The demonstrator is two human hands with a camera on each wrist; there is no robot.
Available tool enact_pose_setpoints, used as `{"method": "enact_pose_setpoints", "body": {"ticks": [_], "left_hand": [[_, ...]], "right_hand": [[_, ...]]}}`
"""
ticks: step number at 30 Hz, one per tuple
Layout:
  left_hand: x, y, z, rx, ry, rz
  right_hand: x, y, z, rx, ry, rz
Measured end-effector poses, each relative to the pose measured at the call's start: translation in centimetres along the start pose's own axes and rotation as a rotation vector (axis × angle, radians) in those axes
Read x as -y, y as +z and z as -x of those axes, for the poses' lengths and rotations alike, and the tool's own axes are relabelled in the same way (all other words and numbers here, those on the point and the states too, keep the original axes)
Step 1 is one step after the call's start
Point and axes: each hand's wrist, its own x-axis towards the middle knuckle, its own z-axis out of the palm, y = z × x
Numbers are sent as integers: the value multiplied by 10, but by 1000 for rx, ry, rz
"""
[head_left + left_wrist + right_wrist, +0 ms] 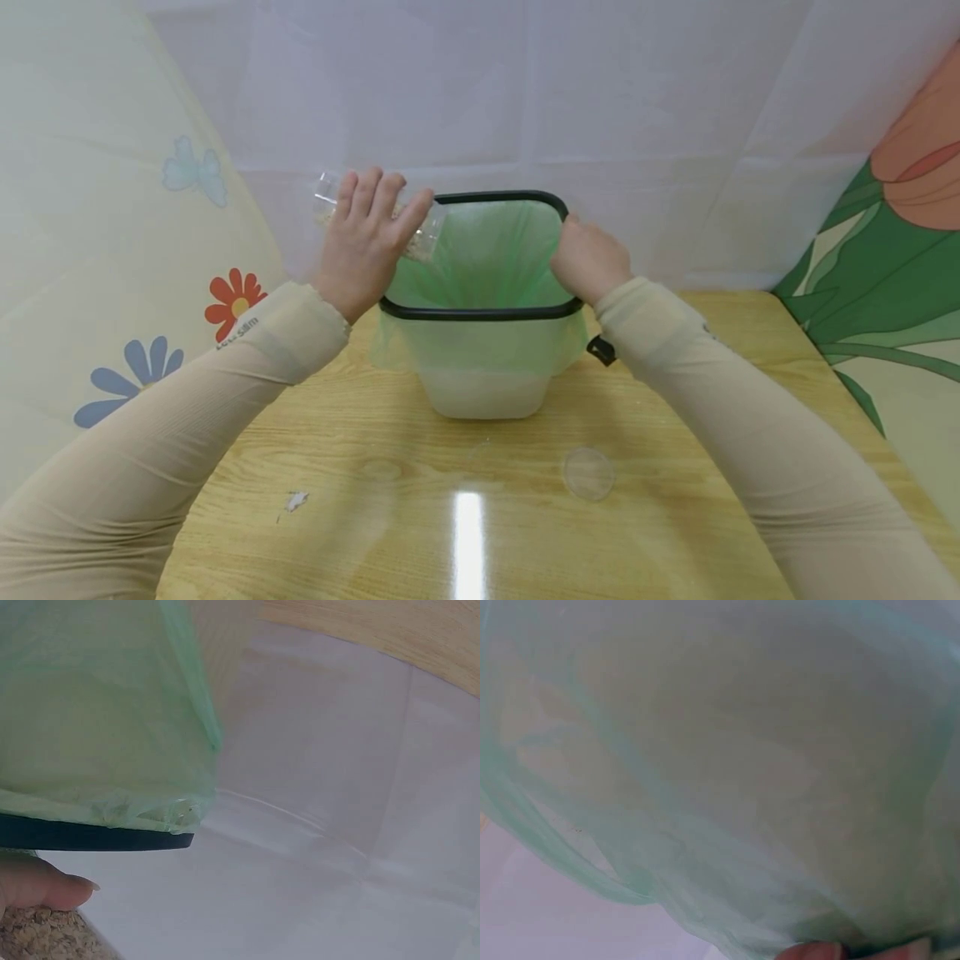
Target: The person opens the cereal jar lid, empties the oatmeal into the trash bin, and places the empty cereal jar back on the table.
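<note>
A see-through plastic container with pale brown flakes in it lies tilted over the left rim of a small white bin. My left hand holds it from above, back of the hand up, and the thumb shows beside the flakes in the left wrist view. A green bag lines the bin and folds out over its black rim. On the right side, my right hand grips the rim with curled fingers. Its fingertips show at the bottom of the right wrist view, against the bag.
On the wooden table lie a round transparent disc and a small white scrap or mark. A black piece sits by the right sleeve. A white sheet hangs close behind the bin.
</note>
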Motion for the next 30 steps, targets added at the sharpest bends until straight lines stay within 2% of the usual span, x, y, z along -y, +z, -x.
{"method": "enact_pose_setpoints", "body": {"ticks": [11,23,30], "left_hand": [[1,-1,0,0,3,-9],[1,-4,0,45,-20,23],[2,-2,1,30,-16,6]], "right_hand": [[2,1,0,15,10,2],[1,0,-1,12,8,3],[1,0,-2,12,5,5]]}}
